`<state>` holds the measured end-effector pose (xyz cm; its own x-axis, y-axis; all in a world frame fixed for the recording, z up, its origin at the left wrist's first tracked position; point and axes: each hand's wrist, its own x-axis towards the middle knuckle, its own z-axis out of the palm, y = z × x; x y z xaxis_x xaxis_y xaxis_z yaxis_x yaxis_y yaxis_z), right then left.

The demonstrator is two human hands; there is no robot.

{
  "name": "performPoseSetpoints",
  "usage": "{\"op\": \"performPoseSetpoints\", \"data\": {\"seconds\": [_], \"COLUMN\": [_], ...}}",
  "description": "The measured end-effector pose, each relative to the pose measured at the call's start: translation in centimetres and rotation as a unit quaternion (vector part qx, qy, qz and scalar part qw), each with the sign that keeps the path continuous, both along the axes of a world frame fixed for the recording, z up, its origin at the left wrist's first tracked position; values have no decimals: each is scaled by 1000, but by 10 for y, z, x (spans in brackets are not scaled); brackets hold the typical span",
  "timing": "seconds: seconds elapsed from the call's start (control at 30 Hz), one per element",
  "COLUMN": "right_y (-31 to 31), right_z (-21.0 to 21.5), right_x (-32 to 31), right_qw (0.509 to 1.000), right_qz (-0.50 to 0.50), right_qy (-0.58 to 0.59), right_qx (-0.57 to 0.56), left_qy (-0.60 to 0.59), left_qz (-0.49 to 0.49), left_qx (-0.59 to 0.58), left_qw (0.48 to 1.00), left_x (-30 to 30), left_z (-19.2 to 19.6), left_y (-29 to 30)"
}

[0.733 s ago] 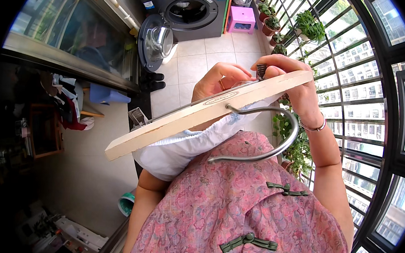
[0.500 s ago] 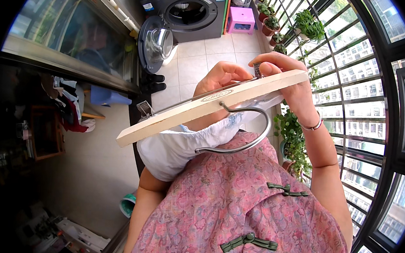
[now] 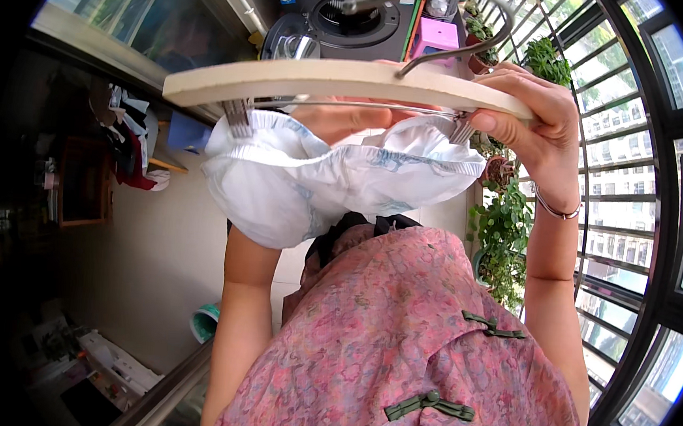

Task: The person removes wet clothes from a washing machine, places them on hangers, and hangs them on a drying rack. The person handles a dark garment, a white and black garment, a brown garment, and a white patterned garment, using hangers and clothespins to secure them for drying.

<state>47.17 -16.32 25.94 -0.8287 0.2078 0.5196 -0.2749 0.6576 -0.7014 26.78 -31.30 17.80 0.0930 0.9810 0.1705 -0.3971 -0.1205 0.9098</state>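
Note:
A pale wooden clip hanger (image 3: 303, 77) with a metal hook (image 3: 506, 27) is held up in front of me. Below its bar, a white garment (image 3: 280, 185) with an elastic waistband and faint blue print hangs from the left metal clip (image 3: 238, 116) and the right metal clip (image 3: 462, 128). My right hand (image 3: 534, 116) is closed round the hanger's right end, thumb beside the right clip. My left hand (image 3: 338, 119) is behind the bar and the waistband; most of its fingers are hidden, so its grip cannot be made out.
Beyond the hanger stand a dark washing machine (image 3: 385, 38), its door (image 3: 294, 47) swung out, and a pink stool (image 3: 435, 39). Potted plants (image 3: 506, 232) line the barred window on the right. At left are piled clothes (image 3: 132, 143) and a green bucket (image 3: 205, 322).
The hanger has come nearer level, and its hook has swung from my side to the far side. My right hand has shifted from the right clip to the bar's end. The garment now hangs spread.

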Motion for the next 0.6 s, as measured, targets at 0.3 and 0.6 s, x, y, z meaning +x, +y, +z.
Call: {"op": "performPoseSetpoints", "data": {"seconds": [0.3,0.6], "right_y": [-38,-84], "right_z": [31,16], "right_x": [-28,-92], "right_qw": [992,996], "right_qz": [-72,-26], "right_qy": [-1,-57], "right_qx": [-100,-67], "left_qy": [-287,382], "left_qz": [229,707], "left_qx": [215,134], "left_qw": [905,580], "left_x": [-59,-3], "left_z": [-45,-20], "left_y": [-114,-170]}}
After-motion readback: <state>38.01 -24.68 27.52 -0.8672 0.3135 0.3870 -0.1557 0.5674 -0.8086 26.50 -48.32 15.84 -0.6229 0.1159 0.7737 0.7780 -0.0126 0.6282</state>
